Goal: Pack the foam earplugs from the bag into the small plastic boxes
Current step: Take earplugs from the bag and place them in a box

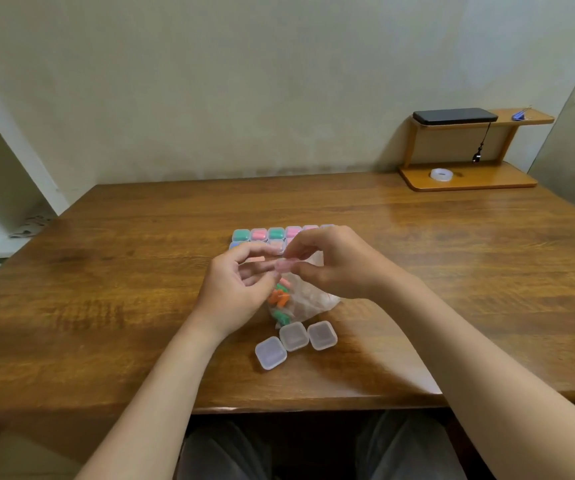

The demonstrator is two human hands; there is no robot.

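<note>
- Pinching a small box between thumb and forefinger, the right hand holds it up above the table, with its other fingers arched over the top.
- The small box is clear plastic with something pale pink inside; blur hides whether its lid is open or closed.
- The left hand is raised just beside the box, palm turned inward and fingers loosely curled. Its fingertips come close to the box, but I cannot tell whether they touch or grip it.
- Under both hands lies the bag, a crumpled clear plastic one resting on the table, partly covered by the right hand.
- Orange and green earplugs show through the left side of the bag.
- Behind the hands, the filled boxes sit in tidy rows touching one another, with green and pink contents; the fingers hide part of the nearer row.
- In front of the bag, three clear boxes stand close together near the table's front edge.
- On the far right corner is a wooden stand carrying a dark phone on top and a roll of tape on its base.
</note>
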